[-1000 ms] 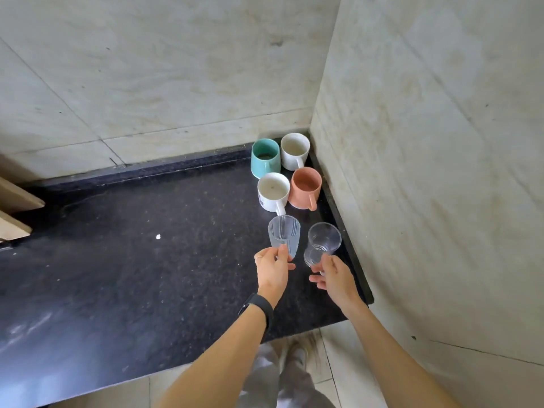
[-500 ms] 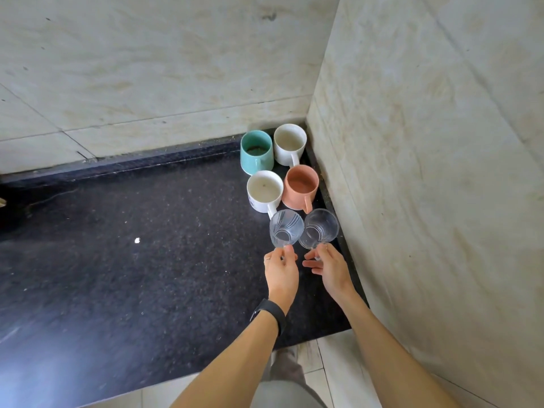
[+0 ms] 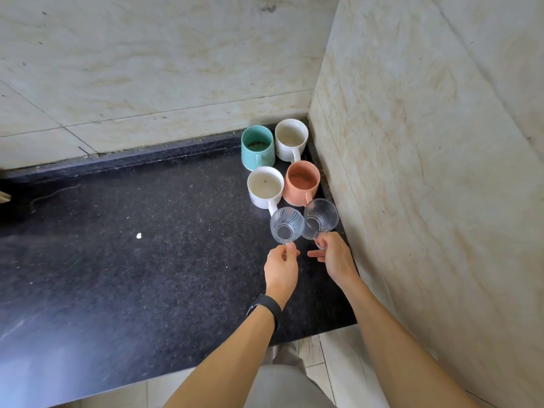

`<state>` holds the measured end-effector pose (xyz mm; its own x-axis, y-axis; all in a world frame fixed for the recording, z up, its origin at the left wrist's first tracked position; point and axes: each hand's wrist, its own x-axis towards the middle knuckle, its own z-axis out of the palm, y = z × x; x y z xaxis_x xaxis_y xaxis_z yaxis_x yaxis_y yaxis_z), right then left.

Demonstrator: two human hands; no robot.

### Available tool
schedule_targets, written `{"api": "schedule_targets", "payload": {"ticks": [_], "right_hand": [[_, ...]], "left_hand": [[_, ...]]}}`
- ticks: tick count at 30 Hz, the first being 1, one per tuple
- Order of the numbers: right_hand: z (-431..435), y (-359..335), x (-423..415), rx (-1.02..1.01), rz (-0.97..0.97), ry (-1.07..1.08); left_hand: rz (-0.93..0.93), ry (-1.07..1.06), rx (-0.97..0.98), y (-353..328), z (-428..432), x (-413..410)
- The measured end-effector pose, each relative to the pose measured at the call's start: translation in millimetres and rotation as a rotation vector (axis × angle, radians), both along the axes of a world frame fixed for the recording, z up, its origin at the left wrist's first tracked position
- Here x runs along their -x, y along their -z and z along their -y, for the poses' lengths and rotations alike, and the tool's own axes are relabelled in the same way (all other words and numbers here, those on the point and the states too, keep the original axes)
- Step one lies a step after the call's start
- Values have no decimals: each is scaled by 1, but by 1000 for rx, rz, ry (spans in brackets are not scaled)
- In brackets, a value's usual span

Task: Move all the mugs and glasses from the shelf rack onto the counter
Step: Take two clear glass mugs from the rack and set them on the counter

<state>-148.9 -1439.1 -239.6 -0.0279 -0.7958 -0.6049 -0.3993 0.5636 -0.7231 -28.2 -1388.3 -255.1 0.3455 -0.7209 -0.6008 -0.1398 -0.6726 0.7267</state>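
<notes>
Both hands are closed on the handles of two clear glass cups at the right end of the black counter (image 3: 147,260). By the left hand (image 3: 281,265) the handle of the ribbed glass (image 3: 287,225) is pinched between thumb and fingers; by the right hand (image 3: 334,256) the handle of the plain glass (image 3: 321,217) is held the same way. Whether the bases are fully seated on the counter cannot be told.

Both glasses are judged to be light, rigid, smooth and fragile, so a knock against each other, the mugs or the wall (image 3: 426,172) could chip them. Their rims are touching or nearly so. The handle is the surest place to be gripped, since the clear sides are likely slippery.

Each glass lies just beyond its hand, toward the corner. Directly behind them four mugs are grouped: a white mug (image 3: 265,187) and a salmon mug (image 3: 302,182) in front, a teal mug (image 3: 257,147) and a second white mug (image 3: 291,139) at the back. No shelf rack is in view.
</notes>
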Motion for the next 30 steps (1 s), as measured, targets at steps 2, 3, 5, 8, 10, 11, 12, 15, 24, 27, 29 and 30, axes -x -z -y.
{"api": "schedule_targets", "payload": {"ticks": [2, 3, 5, 8, 10, 11, 12, 15, 24, 27, 29, 30], "right_hand": [[2, -3, 0, -9, -5, 5], [2, -4, -1, -17, -8, 3], [1, -4, -2, -29, -24, -3], [0, -7, -7, -3, -81, 21], [-2, -10, -9, 31, -134, 38], [-4, -11, -9, 48, -161, 34], [-6, -13, -8, 66, -180, 33], [-18, -27, -3, 94, -218, 72], [-30, -108, -36, 518, -387, -302], [-12, -155, -94, 723, -382, -599], [-12, -187, -139, 810, -353, -783], [-15, -199, -158, 835, -341, -859]], "left_hand": [[8, 7, 2, 0, -1, -3], [10, 11, 3, 1, -2, -5], [11, 21, -4, 0, -2, -6], [33, 55, -4, -3, 1, -7], [51, 78, 5, -6, 1, -9], [59, 90, 8, -7, 0, -11], [67, 110, 11, -8, -1, -13], [109, 250, 1, -16, -7, -29], [542, 488, -29, -82, -28, -136], [744, 437, 34, -131, -45, -183], [871, 345, 82, -170, -69, -216], [930, 294, 105, -188, -83, -230]]}}
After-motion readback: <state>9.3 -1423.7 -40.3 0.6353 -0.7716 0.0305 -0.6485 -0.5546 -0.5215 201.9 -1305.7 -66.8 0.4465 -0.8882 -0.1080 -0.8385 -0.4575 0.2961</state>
